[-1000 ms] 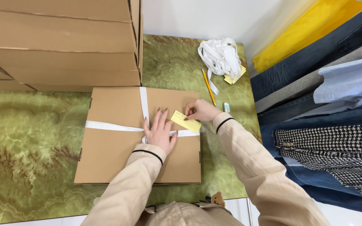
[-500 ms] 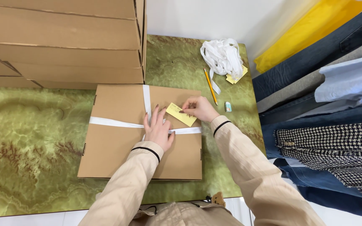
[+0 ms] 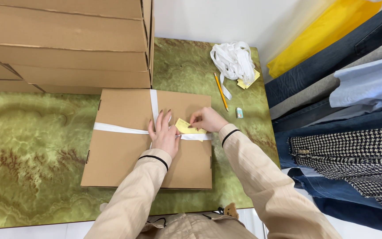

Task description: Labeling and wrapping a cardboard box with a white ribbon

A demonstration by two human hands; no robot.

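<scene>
Right now the small yellow paper note [image 3: 186, 127] lies on the flat brown cardboard box [image 3: 124, 155] where its white straps [image 3: 116, 129] cross, pinched in my right hand [image 3: 205, 119]; my left hand [image 3: 164, 135] presses flat, fingers spread. If my pinch loosens, it could slide crooked.

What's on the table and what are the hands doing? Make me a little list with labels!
left hand: left hand lies flat on the cardboard box, over the spot where the white ribbon crosses
right hand: right hand pinches a yellow note against the ribbon
table: green marbled table
behind the box: stack of cardboard boxes
far corner: bundle of white ribbon, pencil, small eraser
right side: hanging clothes
</scene>
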